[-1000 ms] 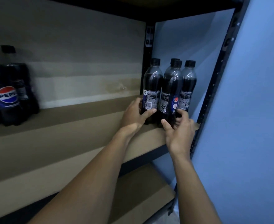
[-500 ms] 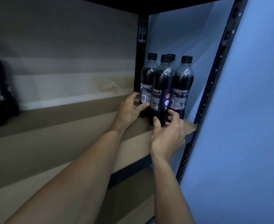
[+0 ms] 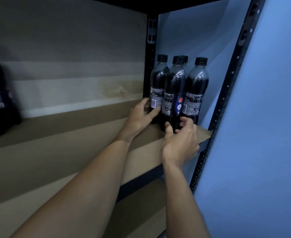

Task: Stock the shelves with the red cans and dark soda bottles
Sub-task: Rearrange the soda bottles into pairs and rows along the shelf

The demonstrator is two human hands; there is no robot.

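Brown shelf board (image 3: pixel 89 134) holds the dark soda bottles (image 3: pixel 195 90) at centre right. Over the last second we square them up. Our left hand (image 3: pixel 141 115) keeps its grip round the left bottle (image 3: pixel 158 83), and our right hand (image 3: pixel 180 141) now pinches the middle bottle (image 3: pixel 174 93) low down.

Single wide-angle view from the head, facing forward and a little down onto the shelf board (image 3: pixel 72 140), turned toward its right rear corner. Near: label print showing on the bottles (image 3: pixel 174 93), both forearms (image 3: pixel 89 186) entering from the bottom edge, blue wall (image 3: pixel 270 117) filling the right side.
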